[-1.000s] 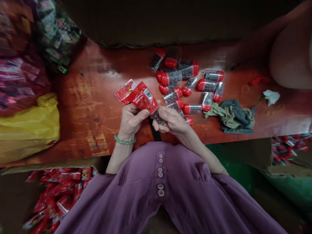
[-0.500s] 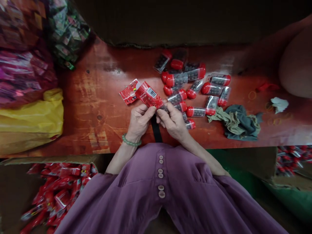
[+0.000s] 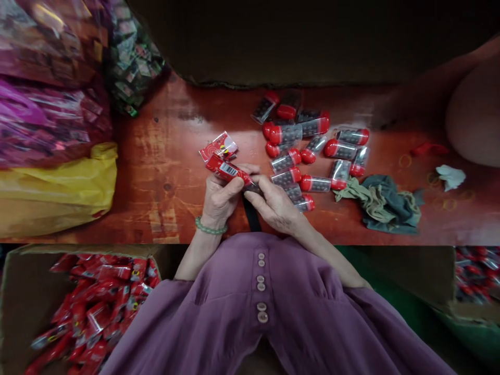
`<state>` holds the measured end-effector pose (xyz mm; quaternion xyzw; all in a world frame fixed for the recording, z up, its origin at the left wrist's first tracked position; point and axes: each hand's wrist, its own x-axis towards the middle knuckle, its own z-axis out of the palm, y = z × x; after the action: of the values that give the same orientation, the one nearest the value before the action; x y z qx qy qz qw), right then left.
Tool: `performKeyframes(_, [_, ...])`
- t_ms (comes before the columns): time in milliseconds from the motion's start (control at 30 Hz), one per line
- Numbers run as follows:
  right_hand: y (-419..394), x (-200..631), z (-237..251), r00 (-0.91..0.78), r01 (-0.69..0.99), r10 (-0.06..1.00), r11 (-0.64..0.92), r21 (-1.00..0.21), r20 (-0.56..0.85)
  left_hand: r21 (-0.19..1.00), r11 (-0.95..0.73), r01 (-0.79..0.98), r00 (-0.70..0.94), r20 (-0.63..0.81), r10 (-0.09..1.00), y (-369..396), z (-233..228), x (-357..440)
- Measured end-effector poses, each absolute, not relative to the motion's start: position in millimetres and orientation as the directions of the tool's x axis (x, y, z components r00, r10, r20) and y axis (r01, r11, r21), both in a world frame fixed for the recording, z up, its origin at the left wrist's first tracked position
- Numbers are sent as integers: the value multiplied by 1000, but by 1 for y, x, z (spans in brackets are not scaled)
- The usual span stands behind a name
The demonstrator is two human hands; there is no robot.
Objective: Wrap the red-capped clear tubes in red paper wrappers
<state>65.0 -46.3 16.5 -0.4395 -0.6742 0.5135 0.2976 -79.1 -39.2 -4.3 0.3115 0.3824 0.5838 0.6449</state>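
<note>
Head view | both hands point(image 3: 250, 195) pinch glossy red packet point(image 3: 228, 171) – clear red-capped tubes point(image 3: 312, 151) beside

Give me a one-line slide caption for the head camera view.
Left hand and right hand grip a red packet over a wooden table strewn with red-capped tubes.

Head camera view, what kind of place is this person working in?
Probably a small hand-packing workshop. Both hands grip a red wrapper on a worn wooden table, beside many red-capped tubes, with a cardboard box of red packets below.
</note>
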Motion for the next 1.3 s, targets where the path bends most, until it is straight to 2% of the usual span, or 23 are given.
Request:
performKeyframes(167, [-51,68,23,-483,175,869,-27,-984,-109,896,85,-436,127,-32,991,-45,6,-77])
performKeyframes(333, [-50,71,26,-568,68,809,-138,-988,-152,913,183,-365,227,-103,968,-45,8,-85])
performKeyframes(400, [-47,71,24,-525,87,841,-97,-991,-128,906,175,-386,167,-118,979,-43,5,-87])
performKeyframes(533, [-43,69,21,-411,233,912,114,-966,9,915,78,-396,-1,-85,996,-40,0,-82])
performKeyframes(667, [-44,67,20,-431,308,897,245,-919,95,891,85,-446,22,-84,996,-36,-2,-80])
performKeyframes(800, [-48,67,18,-404,282,902,280,-918,151,844,117,-523,69,-95,993,-34,-5,-84])
performKeyframes(933, [-50,69,20,-383,242,922,165,-956,62,871,164,-463,105,-129,986,-36,0,-88])
performKeyframes(1067, [-47,72,24,-477,56,876,-52,-997,-72,906,146,-398,92,-119,989,-38,12,-91])
performKeyframes(1200, [-45,72,22,-573,-124,798,-313,-942,-189,923,147,-354,146,-101,984,-38,18,-97])
performKeyframes(1300, [-46,72,18,-611,-197,762,-409,-891,-214,929,145,-342,227,-68,972,-38,18,-100])
